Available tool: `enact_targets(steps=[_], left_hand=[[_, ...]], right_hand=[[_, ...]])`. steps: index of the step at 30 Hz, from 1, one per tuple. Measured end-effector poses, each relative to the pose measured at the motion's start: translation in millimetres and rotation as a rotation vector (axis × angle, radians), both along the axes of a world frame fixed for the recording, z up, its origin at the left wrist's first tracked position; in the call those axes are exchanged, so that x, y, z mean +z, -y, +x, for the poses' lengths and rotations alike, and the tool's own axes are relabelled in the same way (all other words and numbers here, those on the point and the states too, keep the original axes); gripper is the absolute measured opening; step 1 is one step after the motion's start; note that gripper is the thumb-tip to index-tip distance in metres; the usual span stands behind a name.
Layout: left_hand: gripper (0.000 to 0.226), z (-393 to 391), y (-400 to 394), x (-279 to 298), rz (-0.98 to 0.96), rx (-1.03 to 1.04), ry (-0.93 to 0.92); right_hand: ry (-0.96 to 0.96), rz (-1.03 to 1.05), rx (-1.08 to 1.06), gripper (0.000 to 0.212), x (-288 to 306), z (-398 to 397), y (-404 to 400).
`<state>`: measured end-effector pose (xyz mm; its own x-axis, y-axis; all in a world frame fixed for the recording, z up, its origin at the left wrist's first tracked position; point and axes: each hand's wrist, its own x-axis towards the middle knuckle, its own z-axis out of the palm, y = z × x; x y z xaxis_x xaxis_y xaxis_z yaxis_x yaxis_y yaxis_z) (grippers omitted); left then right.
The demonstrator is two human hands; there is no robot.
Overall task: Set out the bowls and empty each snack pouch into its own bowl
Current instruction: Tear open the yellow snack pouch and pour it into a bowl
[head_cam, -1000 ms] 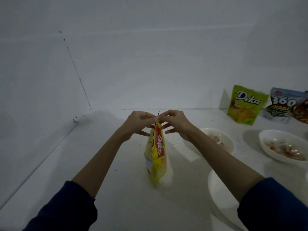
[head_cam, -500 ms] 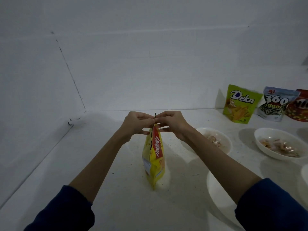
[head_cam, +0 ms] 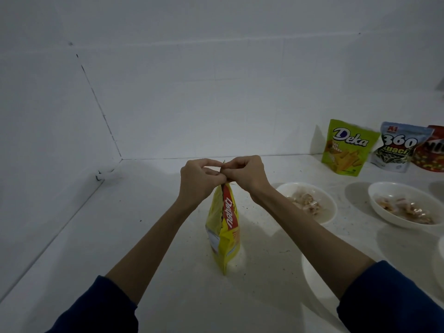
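Observation:
A yellow and red Nabati pouch [head_cam: 224, 227] stands upright on the white counter [head_cam: 168, 272], edge-on to me. My left hand [head_cam: 198, 180] and my right hand [head_cam: 242, 173] pinch its top edge from either side, knuckles almost touching. An empty white bowl [head_cam: 314, 272] lies just right of the pouch, partly under my right forearm. Two white bowls with wrapped snacks sit further right, one [head_cam: 319, 195] behind my right forearm and another [head_cam: 389, 188] nearer the right edge.
Against the back wall at the right stand a green Deka pouch [head_cam: 346, 149], a grey 360 Kuaci pouch [head_cam: 396, 147] and a red pouch [head_cam: 430, 152] cut by the frame. Another white bowl's rim [head_cam: 440, 246] shows at the right edge. White walls close the counter at left and back.
My hands have drawn closer together at the pouch's top, fingers curled tighter on it. The view has shifted, so the things on the right sit more to the left in the picture.

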<state>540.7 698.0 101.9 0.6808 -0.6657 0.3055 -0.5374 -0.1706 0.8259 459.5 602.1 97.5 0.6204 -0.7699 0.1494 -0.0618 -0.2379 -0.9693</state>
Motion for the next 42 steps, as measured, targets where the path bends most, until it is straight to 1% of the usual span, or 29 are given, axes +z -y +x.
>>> enact_targets(steps=[3,6,7,9,11,14,17,20,22,24,26,28,30,33,34,35,36,38,40,42], left_hand=[[0.023,-1.3,0.0,-5.4,-0.027,0.05,0.016],[0.022,2.4,-1.6,-9.9,-0.029,0.09,-0.027],[0.019,4.8,-2.8,-10.7,-0.021,0.084,-0.043],[0.01,9.1,-5.7,-8.3,0.02,0.024,-0.045],[0.006,12.4,-7.7,-2.0,0.057,-0.068,-0.053],[0.008,14.5,-7.9,5.4,0.108,-0.157,-0.048],[0.011,18.4,-5.2,4.0,0.132,-0.13,0.024],[0.015,17.0,-2.9,2.3,0.13,-0.107,0.066],[0.014,16.3,-4.8,4.4,0.132,-0.088,0.125],[0.011,22.8,-10.5,8.6,0.13,-0.023,0.242],[0.013,32.7,-17.1,12.5,0.124,0.015,0.297],[0.013,35.4,-19.3,14.8,0.136,-0.033,0.312],[0.015,30.8,-17.6,17.4,0.177,-0.136,0.278],[0.026,30.3,-21.4,24.5,0.362,-0.396,0.121],[0.03,33.2,-25.5,25.0,0.436,-0.481,0.105],[0.033,35.9,-29.4,24.4,0.486,-0.543,0.138],[0.034,37.6,-32.9,23.0,0.49,-0.576,0.194],[0.032,38.4,-35.9,18.9,0.384,-0.568,0.28],[0.024,38.5,-35.8,17.8,0.31,-0.537,0.295],[0.02,40.5,-34.5,18.5,0.296,-0.538,0.305]], right_hand=[[0.045,-0.015,-0.002,0.011,-3.8,1.2,-3.5],[0.036,0.007,-0.008,0.017,-11.3,0.5,-4.4],[0.031,0.023,-0.011,0.018,-14.2,-0.2,-4.0],[0.015,0.031,-0.014,0.014,-15.9,-2.2,-2.3],[-0.014,-0.036,-0.003,0.011,-12.7,-4.1,1.2],[-0.094,-0.207,0.062,0.009,-0.9,-7.4,2.5],[-0.178,-0.257,0.105,0.012,5.7,-9.1,2.3],[-0.186,-0.172,0.118,0.004,5.7,-7.7,0.8],[-0.195,-0.156,0.122,0.009,5.6,-7.9,1.7],[-0.242,-0.203,0.094,0.011,8.9,-12.9,8.0],[-0.276,-0.256,0.09,0.011,14.3,-20.2,17.9],[-0.317,-0.32,0.167,0.013,19.9,-24.5,23.0],[-0.393,-0.394,0.304,0.017,23.7,-25.7,22.6],[-0.503,-0.482,0.505,0.024,32.4,-32.8,18.4],[-0.525,-0.519,0.554,0.026,35.7,-36.7,17.7],[-0.546,-0.567,0.59,0.027,38.4,-40.0,16.2],[-0.564,-0.622,0.609,0.028,39.8,-42.3,13.5],[-0.569,-0.733,0.594,0.029,38.6,-42.0,6.4],[-0.511,-0.845,0.556,0.023,33.9,-37.8,0.2],[-0.477,-0.924,0.519,0.017,31.3,-34.7,-3.2]])
